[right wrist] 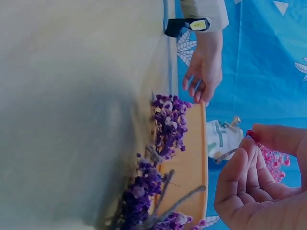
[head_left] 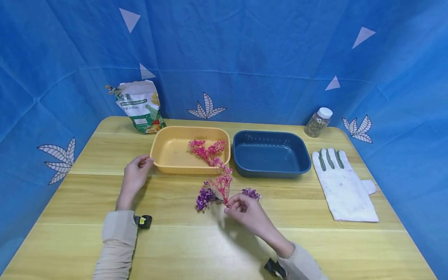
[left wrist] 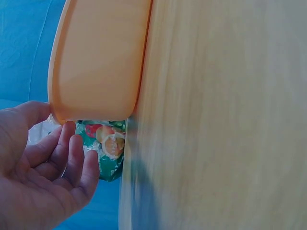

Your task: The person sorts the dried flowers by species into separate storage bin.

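Note:
My left hand (head_left: 134,177) pinches the near left corner of a yellow plastic basin (head_left: 171,149); in the left wrist view the thumb lies at the basin's rim (left wrist: 53,96). Pink dried flowers (head_left: 208,151) lie inside the basin's right half. In front of it, my right hand (head_left: 250,216) holds a sprig of pink dried flowers (head_left: 223,184) by its stem, between thumb and fingertips, blooms pointing up towards the basin. Purple dried flowers (head_left: 205,197) lie on the table beneath and behind this hand, which hides part of them; their grey stems (right wrist: 184,199) show in the right wrist view.
Right of the yellow basin stands a dark blue basin (head_left: 269,153). A printed white and green bag (head_left: 141,107) stands at the back left, and a white-capped jar (head_left: 317,122) at the back right. One white glove (head_left: 344,190) lies on the wooden table's (head_left: 182,241) right side.

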A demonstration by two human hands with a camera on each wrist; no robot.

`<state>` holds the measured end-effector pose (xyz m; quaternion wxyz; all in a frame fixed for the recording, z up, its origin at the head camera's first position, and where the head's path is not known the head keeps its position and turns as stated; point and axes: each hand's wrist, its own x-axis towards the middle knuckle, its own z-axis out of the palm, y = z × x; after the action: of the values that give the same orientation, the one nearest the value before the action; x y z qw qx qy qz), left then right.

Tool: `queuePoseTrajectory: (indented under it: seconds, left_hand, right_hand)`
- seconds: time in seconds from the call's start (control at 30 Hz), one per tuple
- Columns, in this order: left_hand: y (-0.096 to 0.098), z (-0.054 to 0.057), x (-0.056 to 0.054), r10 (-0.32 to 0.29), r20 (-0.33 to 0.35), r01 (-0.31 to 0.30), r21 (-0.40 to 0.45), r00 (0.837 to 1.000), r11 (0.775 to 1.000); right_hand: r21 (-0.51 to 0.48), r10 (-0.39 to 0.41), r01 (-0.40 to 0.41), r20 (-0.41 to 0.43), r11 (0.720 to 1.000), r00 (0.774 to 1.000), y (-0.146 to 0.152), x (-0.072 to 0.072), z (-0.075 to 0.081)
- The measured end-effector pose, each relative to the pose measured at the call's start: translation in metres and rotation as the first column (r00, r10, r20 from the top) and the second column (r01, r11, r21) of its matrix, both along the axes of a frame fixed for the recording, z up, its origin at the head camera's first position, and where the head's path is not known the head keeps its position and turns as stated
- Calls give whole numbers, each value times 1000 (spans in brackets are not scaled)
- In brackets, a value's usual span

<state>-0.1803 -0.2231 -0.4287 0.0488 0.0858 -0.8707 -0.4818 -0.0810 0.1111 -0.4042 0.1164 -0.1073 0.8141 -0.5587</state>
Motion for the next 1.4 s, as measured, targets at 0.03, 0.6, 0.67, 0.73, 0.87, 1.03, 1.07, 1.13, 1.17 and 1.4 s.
queuePoseTrajectory:
  seconds: [0.03,0.6,0.67,0.73,0.87,1.03,1.07,1.13,1.17,1.4]
  left_hand:
    - [0,0,0,1,-1,-1,1,1000,1000]
    - [0,-1,-2,2,-8,-2,0,1000,1000]
    - [0,0,-2,0,-7,0,1,1000,1000]
    - [0,0,-1,-3,-8,3,4,1000,1000]
    - [0,0,0,-3,-13,3,6,1000,1000]
    - [-1,-1,0,-5,-15,5,1,1000,1000]
    - [-1,-1,1,-7,-14,7,-3,1000,1000]
    - [-1,-1,1,-8,-13,8,-3,1000,1000]
    - [-1,-1,1,-7,-12,7,-5,1000,1000]
    - [-1,0,1,-7,-16,7,8,1000,1000]
  right_hand:
    - [-2,-5,5,-3,1000,1000,-1,-2,1]
    - [43,-56,58,-39,997,998,-15,-61,27]
    - [53,-47,48,-11,997,999,-18,-70,31]
    - [78,-36,35,13,996,999,-22,-81,35]
    - [138,-17,12,37,990,999,-34,-100,42]
    - [193,3,-9,32,981,999,-53,-121,43]
    - [205,6,-11,27,979,1000,-58,-124,42]
    - [224,7,-13,27,975,1000,-67,-131,38]
    - [232,6,-13,29,973,1000,-71,-134,37]
    - [334,32,-27,-9,942,999,-93,-147,18]
